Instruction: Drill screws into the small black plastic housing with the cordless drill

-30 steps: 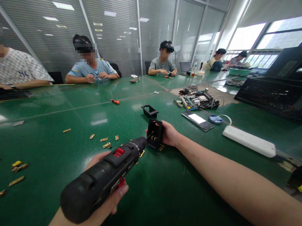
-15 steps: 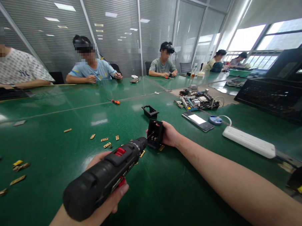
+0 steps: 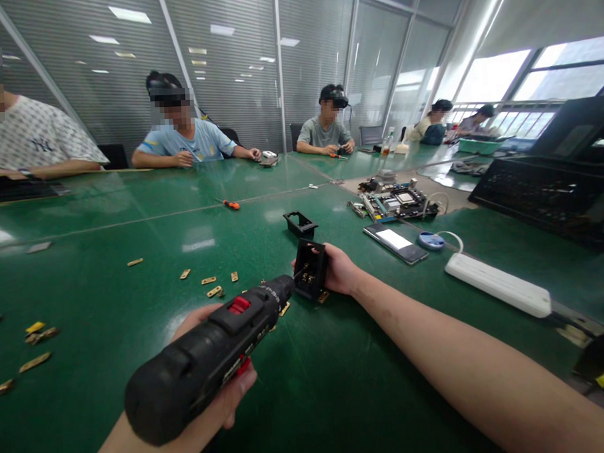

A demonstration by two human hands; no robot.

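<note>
My left hand is wrapped round a black power screwdriver with red switches. Its front end points to the upper right, into the open side of a small black box. Brass-coloured parts show inside the box; the exact contact of the bit is too small to tell. My right hand grips the box from its right side, fingers partly hidden behind it. Just beyond lies a black frame. Small brass strips are scattered left of the box, and one piece is at its lower edge.
On the green table are an orange screwdriver, a circuit board, a phone, a blue round object and a white power strip. A dark case stands at right. Several people sit across the table.
Across the table, the person in light blue has moved a hand toward a small white object. My hands, the power screwdriver and the box have barely moved.
</note>
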